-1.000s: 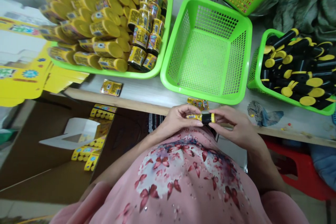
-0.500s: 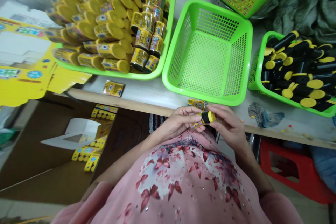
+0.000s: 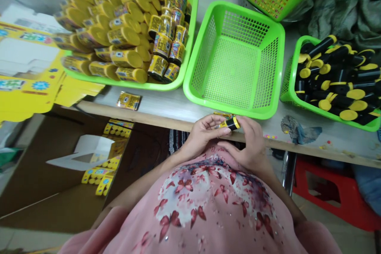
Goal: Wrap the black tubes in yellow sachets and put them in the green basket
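Note:
Between my hands, at the table edge, is a small black tube with a yellow cap (image 3: 233, 123) and a yellow printed wrapper on its lower end. My left hand (image 3: 203, 134) is closed round the wrapped end. By the capped end is my right hand (image 3: 250, 139), its thumb and fingers spread apart, with the fingertips close to the cap. Just behind the tube lies a yellow printed wrapper (image 3: 224, 114), partly hidden by the fingers. Farther left, a flat stack of similar printed wrappers (image 3: 128, 101) rests on the table.
A green basket (image 3: 190, 47) holds wrapped tubes at left. The middle green basket (image 3: 232, 107) stands beyond my hands. At right, another basket (image 3: 290, 83) holds black tubes with yellow caps. A crumpled cloth (image 3: 300, 131) lies before it. Below left stands a cardboard box (image 3: 35, 190).
Both hands have moved slightly up toward the table with the tube. My right thumb has dropped away from the cap, so the right hand is more widely spread.

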The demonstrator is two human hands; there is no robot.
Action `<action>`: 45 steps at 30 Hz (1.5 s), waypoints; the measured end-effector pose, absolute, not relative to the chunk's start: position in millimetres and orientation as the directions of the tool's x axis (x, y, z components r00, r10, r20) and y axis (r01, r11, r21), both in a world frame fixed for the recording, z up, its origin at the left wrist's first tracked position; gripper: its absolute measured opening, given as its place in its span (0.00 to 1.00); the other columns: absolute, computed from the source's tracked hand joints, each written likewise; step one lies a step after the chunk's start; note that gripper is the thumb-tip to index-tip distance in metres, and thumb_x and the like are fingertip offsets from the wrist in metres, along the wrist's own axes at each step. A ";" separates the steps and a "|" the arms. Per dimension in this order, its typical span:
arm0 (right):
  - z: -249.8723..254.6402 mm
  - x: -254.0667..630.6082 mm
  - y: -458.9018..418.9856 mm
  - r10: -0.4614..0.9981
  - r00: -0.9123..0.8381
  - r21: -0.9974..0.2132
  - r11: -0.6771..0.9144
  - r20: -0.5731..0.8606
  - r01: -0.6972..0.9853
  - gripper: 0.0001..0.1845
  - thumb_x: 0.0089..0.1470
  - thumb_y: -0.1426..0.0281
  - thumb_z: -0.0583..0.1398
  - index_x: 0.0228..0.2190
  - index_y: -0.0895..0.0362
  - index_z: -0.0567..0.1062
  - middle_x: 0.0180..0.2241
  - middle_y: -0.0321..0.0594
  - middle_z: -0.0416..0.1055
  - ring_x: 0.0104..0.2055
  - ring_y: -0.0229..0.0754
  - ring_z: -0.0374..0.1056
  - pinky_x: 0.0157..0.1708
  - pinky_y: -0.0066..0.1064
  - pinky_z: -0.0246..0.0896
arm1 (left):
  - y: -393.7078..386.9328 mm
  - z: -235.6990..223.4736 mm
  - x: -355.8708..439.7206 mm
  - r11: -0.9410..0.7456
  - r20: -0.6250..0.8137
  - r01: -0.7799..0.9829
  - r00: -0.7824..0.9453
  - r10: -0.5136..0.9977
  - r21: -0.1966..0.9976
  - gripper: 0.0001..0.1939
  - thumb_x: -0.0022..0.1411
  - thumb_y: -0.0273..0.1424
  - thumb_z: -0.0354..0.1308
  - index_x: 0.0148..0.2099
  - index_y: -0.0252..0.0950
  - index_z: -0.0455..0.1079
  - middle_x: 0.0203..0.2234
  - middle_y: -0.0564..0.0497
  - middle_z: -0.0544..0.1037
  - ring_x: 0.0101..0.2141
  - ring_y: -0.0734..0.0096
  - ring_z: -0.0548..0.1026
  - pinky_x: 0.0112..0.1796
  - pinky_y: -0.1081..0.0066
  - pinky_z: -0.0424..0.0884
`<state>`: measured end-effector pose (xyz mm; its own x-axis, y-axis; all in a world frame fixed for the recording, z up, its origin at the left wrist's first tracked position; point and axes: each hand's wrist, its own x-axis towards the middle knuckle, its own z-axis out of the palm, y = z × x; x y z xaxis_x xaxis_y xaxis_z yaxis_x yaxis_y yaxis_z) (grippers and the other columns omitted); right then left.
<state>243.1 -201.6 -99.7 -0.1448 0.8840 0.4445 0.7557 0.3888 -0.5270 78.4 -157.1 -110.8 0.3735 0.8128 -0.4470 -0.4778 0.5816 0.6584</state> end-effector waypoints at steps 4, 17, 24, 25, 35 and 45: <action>-100.4 244.6 -201.1 0.872 -0.161 -0.578 0.434 0.462 0.691 0.30 0.61 0.67 0.62 0.62 0.52 0.63 0.54 0.52 0.71 0.57 0.53 0.69 0.56 0.50 0.68 | -156.2 -106.7 78.1 0.637 -0.452 -0.496 0.450 0.770 0.590 0.18 0.45 0.27 0.76 0.39 0.34 0.76 0.31 0.54 0.81 0.28 0.76 0.77 0.33 0.75 0.74; -115.9 230.0 -201.8 0.829 -0.179 -0.510 0.480 0.530 0.714 0.42 0.57 0.71 0.63 0.68 0.51 0.52 0.55 0.50 0.69 0.57 0.56 0.68 0.57 0.53 0.67 | -158.9 -109.7 77.0 0.638 -0.385 -0.512 0.519 0.764 0.575 0.18 0.51 0.30 0.74 0.44 0.35 0.75 0.32 0.52 0.83 0.30 0.71 0.81 0.36 0.72 0.78; -112.7 232.0 -204.1 0.861 -0.202 -0.592 0.473 0.467 0.653 0.42 0.56 0.71 0.61 0.67 0.52 0.51 0.55 0.50 0.71 0.56 0.53 0.70 0.53 0.50 0.72 | -162.0 -113.1 70.7 0.797 -0.387 -0.407 0.715 0.582 0.447 0.16 0.58 0.37 0.68 0.42 0.29 0.78 0.33 0.39 0.84 0.38 0.56 0.84 0.40 0.63 0.80; -112.5 232.6 -204.3 0.856 -0.213 -0.589 0.485 0.471 0.647 0.42 0.56 0.71 0.61 0.67 0.52 0.50 0.54 0.50 0.71 0.55 0.53 0.71 0.53 0.50 0.72 | -162.1 -112.0 70.2 0.795 -0.397 -0.408 0.706 0.587 0.450 0.14 0.58 0.36 0.69 0.42 0.29 0.79 0.32 0.40 0.84 0.36 0.58 0.84 0.39 0.65 0.80; -117.3 233.7 -203.8 0.830 -0.288 -0.534 0.535 0.478 0.654 0.40 0.57 0.76 0.59 0.67 0.50 0.52 0.54 0.48 0.73 0.57 0.52 0.70 0.57 0.50 0.69 | -162.0 -102.4 73.2 0.698 -0.511 -0.450 0.477 0.716 0.557 0.13 0.41 0.28 0.78 0.32 0.32 0.80 0.23 0.52 0.82 0.25 0.75 0.78 0.32 0.76 0.74; -119.1 224.7 -196.3 0.831 -0.385 -0.505 0.551 0.400 0.664 0.35 0.59 0.75 0.54 0.67 0.55 0.53 0.54 0.51 0.72 0.58 0.54 0.68 0.59 0.54 0.67 | -155.5 -100.7 68.5 0.468 -0.428 -0.166 0.230 0.874 0.868 0.17 0.38 0.36 0.78 0.31 0.36 0.80 0.29 0.50 0.84 0.32 0.65 0.79 0.39 0.68 0.75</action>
